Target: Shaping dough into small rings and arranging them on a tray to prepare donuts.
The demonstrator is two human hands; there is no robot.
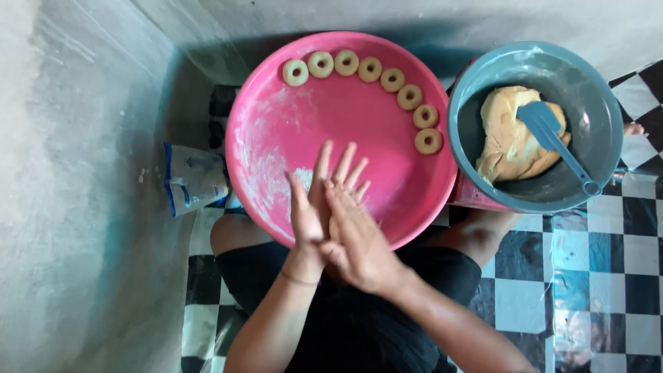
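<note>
My left hand (312, 207) and right hand (359, 238) press flat together, palm to palm, fingers straight and slightly fanned; whatever lies between them is hidden. They hover over the near rim of the floury pink tray (276, 131), where eight dough rings (369, 69) curve along the far edge. Beside it, a grey bowl (464, 131) holds pale dough (507, 141) and a spatula (552, 135).

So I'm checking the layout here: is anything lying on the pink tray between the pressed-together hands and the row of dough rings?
Nothing visible does. The left hand and right hand are pressed palm to palm over the near side of the pink tray. Between them and the dough rings along the far rim lies only bare, floury tray.
</note>
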